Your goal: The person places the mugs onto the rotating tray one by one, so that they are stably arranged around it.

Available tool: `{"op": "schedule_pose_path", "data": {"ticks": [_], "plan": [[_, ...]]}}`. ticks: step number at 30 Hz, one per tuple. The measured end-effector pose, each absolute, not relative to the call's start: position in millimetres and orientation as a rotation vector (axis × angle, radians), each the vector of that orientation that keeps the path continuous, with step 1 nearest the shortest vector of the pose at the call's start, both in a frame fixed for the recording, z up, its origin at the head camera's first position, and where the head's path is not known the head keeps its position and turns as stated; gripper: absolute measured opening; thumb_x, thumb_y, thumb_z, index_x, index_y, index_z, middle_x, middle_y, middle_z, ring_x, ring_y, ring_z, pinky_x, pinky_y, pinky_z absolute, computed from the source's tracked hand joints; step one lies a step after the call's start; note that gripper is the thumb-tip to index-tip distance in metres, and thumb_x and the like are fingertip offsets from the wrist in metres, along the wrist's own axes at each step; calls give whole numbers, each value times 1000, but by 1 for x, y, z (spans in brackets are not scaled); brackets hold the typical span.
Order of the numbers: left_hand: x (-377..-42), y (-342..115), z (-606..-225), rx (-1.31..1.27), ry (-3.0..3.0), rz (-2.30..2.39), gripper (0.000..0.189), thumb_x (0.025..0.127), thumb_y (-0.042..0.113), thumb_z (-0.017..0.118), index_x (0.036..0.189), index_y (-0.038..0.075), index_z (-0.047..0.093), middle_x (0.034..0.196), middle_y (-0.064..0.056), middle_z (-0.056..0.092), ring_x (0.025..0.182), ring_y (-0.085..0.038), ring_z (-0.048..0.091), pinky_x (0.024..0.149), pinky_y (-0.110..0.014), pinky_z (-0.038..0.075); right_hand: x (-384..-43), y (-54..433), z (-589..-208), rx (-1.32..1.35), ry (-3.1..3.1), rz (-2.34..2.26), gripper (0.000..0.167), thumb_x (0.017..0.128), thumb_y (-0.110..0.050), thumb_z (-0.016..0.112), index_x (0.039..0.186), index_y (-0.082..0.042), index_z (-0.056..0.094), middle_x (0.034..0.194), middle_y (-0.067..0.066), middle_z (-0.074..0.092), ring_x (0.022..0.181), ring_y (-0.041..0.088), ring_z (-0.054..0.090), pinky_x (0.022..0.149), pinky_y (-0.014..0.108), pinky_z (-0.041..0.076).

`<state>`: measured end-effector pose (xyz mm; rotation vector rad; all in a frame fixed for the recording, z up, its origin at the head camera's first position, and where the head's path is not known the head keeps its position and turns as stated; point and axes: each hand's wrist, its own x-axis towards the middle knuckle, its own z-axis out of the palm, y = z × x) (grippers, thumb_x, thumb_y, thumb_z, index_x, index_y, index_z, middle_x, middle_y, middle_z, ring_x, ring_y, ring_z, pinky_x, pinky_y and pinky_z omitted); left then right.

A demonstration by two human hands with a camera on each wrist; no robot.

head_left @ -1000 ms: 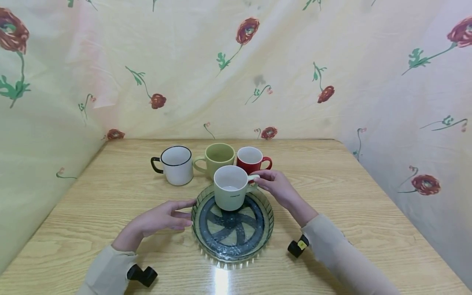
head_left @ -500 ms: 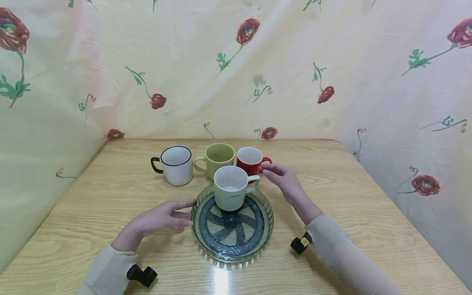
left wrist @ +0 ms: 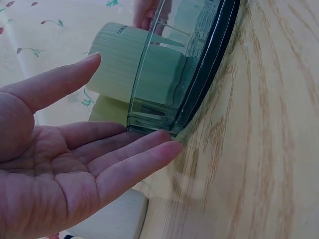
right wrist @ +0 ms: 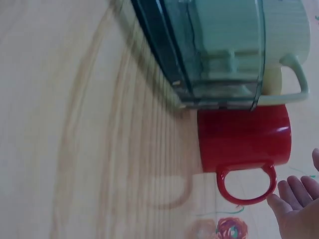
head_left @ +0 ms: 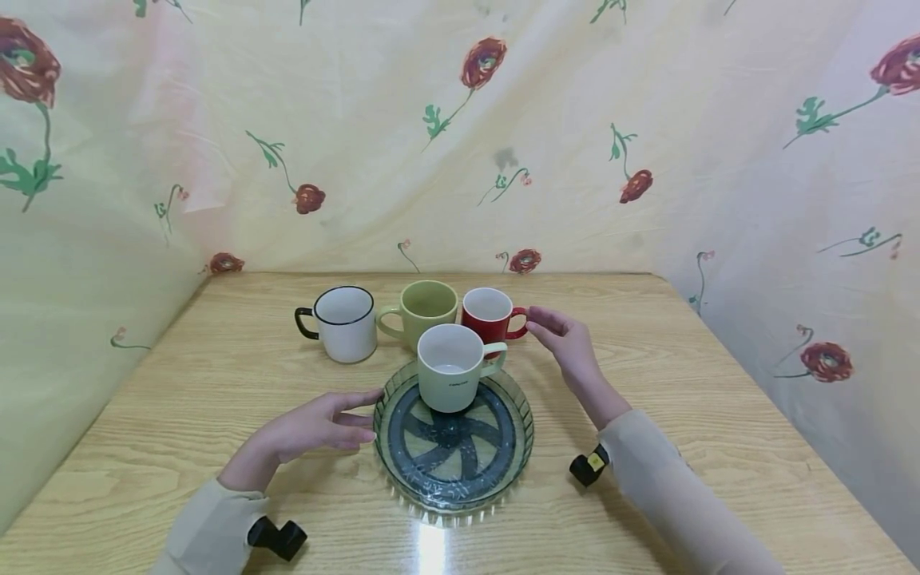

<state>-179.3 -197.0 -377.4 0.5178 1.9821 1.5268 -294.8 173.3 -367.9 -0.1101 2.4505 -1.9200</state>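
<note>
A glass dish (head_left: 453, 499) with a dark swirl pattern sits on the table, and a pale mug (head_left: 449, 383) stands upright inside its far part. My left hand (head_left: 316, 427) is beside the dish's left rim with fingers extended; in the left wrist view, the fingertips (left wrist: 167, 147) reach its wall. Behind the dish, to the right, stands a red mug (right wrist: 244, 137) with a white inside. My right hand (head_left: 568, 347) is at that mug's handle, fingers slightly bent and fingertips at its outer edge. I cannot tell whether they touch the handle.
A green mug (head_left: 429, 307) stands behind the pale mug. Left of it is a white mug (head_left: 348, 339) with a black rim and handle. The wooden table (head_left: 144, 447) meets a flowered cloth (head_left: 402, 120) at the back and sides.
My right hand has left the pale mug's handle and moved right and farther back, to the red mug's handle. The left hand, dish and mugs stay in place.
</note>
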Motion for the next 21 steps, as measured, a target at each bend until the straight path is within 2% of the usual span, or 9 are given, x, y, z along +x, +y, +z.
{"op": "schedule_pose_path", "data": {"ticks": [3,5,9,11,16,21], "plan": [[-179,-197,-378,522,1985,1527,75,95,16,61,149,-11,17,157,-31,10,136,-51,35,103,-51,49,-298,175,-370,-89,2456,-1906,49,98,-21,58,142,-4,47,145,14,51,124,13,53,114,35,41],[-180,-197,-378,528,1986,1528,75,95,16,61,149,-12,17,157,-32,10,136,-51,36,103,-51,49,-300,176,-372,-83,2466,-1891,50,98,-20,58,143,-4,45,145,15,50,127,18,51,111,31,44],[-180,-197,-379,537,1987,1527,75,95,16,61,149,-12,17,157,-32,10,135,-51,36,103,-51,49,-304,178,-376,-121,2488,-1847,55,98,-19,58,146,-2,39,150,17,44,138,27,44,113,35,42],[-181,-197,-379,537,1987,1527,74,95,16,61,149,-12,18,157,-32,10,135,-51,36,103,-51,49,-306,178,-377,-180,2505,-1803,59,98,-18,58,148,0,34,153,19,38,142,30,38,116,42,37],[-181,-197,-379,530,1985,1531,74,95,16,61,149,-12,18,157,-32,10,135,-51,37,103,-50,49,-309,178,-382,-303,2514,-1725,66,97,-15,58,152,2,23,158,21,26,147,34,25,120,49,29],[-181,-198,-380,526,1984,1533,74,95,16,61,149,-11,18,157,-32,10,135,-51,37,103,-50,49,-313,177,-385,-278,2487,-1731,68,98,-14,57,152,3,21,159,21,25,148,34,24,120,49,28]]}}
